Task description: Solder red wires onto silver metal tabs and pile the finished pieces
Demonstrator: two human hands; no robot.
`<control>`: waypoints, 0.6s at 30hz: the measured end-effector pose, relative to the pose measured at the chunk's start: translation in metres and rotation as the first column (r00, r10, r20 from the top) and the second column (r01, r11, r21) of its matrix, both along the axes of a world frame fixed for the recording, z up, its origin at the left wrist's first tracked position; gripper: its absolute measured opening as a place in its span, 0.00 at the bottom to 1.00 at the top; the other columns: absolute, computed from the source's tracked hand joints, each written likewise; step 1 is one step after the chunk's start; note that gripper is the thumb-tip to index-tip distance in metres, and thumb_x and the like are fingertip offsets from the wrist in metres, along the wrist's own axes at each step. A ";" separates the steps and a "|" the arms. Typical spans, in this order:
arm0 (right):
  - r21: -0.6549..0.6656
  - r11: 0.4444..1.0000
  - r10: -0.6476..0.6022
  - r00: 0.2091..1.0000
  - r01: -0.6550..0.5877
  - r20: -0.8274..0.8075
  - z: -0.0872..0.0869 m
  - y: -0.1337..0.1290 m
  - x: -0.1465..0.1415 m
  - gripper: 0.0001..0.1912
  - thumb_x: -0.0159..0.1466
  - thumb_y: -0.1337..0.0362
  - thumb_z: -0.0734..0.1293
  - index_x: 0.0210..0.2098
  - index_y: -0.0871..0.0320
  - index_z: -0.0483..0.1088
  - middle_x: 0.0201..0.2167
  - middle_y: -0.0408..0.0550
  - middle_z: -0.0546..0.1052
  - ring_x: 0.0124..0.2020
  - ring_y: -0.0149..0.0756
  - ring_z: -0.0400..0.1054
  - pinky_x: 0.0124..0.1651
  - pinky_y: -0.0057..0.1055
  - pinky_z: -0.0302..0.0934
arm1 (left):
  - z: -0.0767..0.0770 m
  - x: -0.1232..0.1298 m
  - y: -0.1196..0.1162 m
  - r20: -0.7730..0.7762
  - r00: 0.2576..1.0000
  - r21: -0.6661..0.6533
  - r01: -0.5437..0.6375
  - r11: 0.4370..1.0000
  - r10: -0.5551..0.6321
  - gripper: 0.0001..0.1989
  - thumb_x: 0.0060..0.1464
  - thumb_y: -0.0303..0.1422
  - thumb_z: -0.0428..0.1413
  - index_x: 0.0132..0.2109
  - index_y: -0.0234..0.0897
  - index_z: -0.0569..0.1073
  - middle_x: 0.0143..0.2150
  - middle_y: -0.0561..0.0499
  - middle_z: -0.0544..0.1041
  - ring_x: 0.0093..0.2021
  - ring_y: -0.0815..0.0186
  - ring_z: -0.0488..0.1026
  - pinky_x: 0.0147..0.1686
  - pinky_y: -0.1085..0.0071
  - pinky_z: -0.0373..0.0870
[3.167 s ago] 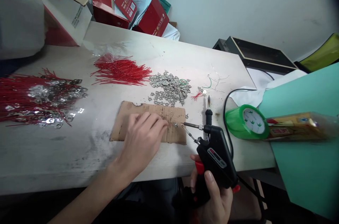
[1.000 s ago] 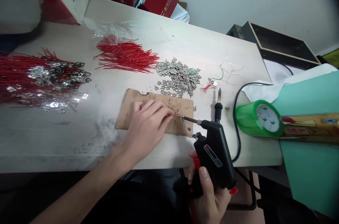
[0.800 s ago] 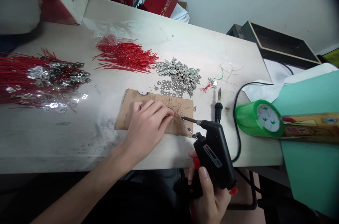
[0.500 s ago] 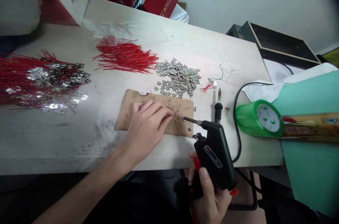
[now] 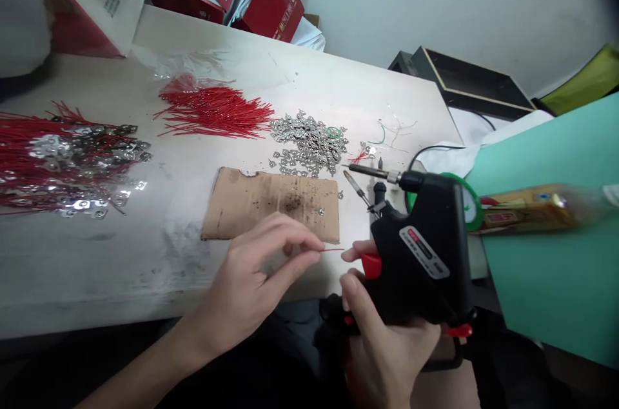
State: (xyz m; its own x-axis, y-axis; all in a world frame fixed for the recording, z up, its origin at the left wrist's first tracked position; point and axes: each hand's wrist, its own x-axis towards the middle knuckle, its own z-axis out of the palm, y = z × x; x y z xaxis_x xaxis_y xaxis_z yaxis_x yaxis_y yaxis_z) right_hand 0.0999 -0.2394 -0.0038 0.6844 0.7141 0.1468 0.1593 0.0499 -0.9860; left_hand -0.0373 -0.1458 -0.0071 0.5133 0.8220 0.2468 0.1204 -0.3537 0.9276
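Observation:
My left hand point(image 5: 261, 273) pinches a thin red wire point(image 5: 333, 249) between thumb and forefinger, just past the near edge of a scorched cardboard piece point(image 5: 271, 202). The wire's free end points right, toward my other hand. My right hand point(image 5: 382, 312) is wrapped round the handle of a black soldering gun point(image 5: 416, 248) with a red trigger. The gun's metal tip points left, above the table and apart from the wire. On the cardboard's right part lies one small metal tab point(image 5: 321, 211).
Behind the cardboard lie a heap of metal tabs point(image 5: 309, 141) and a bundle of red wires point(image 5: 217, 109). Wires with tabs attached point(image 5: 87, 157) fill the left side. A green tape roll point(image 5: 469, 202) and a second soldering iron point(image 5: 380, 193) are at right. Red boxes point(image 5: 271, 2) stand at the back.
The soldering gun has risen and moved right, away from the cardboard. My left hand has drawn the wire back toward me, off the cardboard. A metal tab now shows on the cardboard.

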 end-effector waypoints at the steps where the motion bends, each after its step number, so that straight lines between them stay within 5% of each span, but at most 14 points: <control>1: 0.010 1.000 0.013 1.000 -0.013 -0.004 0.005 0.004 -0.002 0.11 0.60 0.68 0.77 0.42 0.54 0.78 0.39 0.46 0.80 0.38 0.36 0.76 0.43 0.33 0.73 | 0.002 -0.002 -0.004 0.009 1.000 -0.017 0.002 1.000 -0.002 0.06 0.65 0.26 0.59 0.44 0.43 0.77 0.42 0.54 0.78 0.42 0.70 0.74 0.42 0.71 0.71; 8: 0.045 0.995 0.090 0.993 -0.087 -0.081 0.016 0.010 -0.012 0.10 0.61 0.69 0.76 0.42 0.55 0.79 0.36 0.46 0.80 0.27 0.29 0.72 0.28 0.24 0.67 | 0.009 -0.020 -0.013 0.045 0.998 -0.046 0.034 0.998 -0.032 0.07 0.65 0.26 0.59 0.43 0.45 0.77 0.41 0.55 0.78 0.42 0.70 0.75 0.41 0.73 0.72; 18: 0.072 0.977 0.215 0.939 -0.202 -0.270 0.020 0.015 -0.017 0.12 0.59 0.66 0.76 0.43 0.58 0.77 0.31 0.45 0.78 0.21 0.28 0.67 0.23 0.26 0.64 | 0.016 -0.035 -0.013 0.006 0.997 -0.067 0.072 0.995 -0.072 0.06 0.66 0.28 0.58 0.42 0.44 0.78 0.40 0.55 0.79 0.40 0.70 0.76 0.40 0.73 0.72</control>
State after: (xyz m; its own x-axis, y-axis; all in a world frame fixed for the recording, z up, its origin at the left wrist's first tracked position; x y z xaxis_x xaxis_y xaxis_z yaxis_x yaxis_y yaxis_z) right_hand 0.0830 -0.2240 0.0158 0.5388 0.8424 0.0080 -0.1353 0.0959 -0.9861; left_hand -0.0720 -0.1588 0.0087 0.5711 0.7975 0.1944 0.0931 -0.2983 0.9499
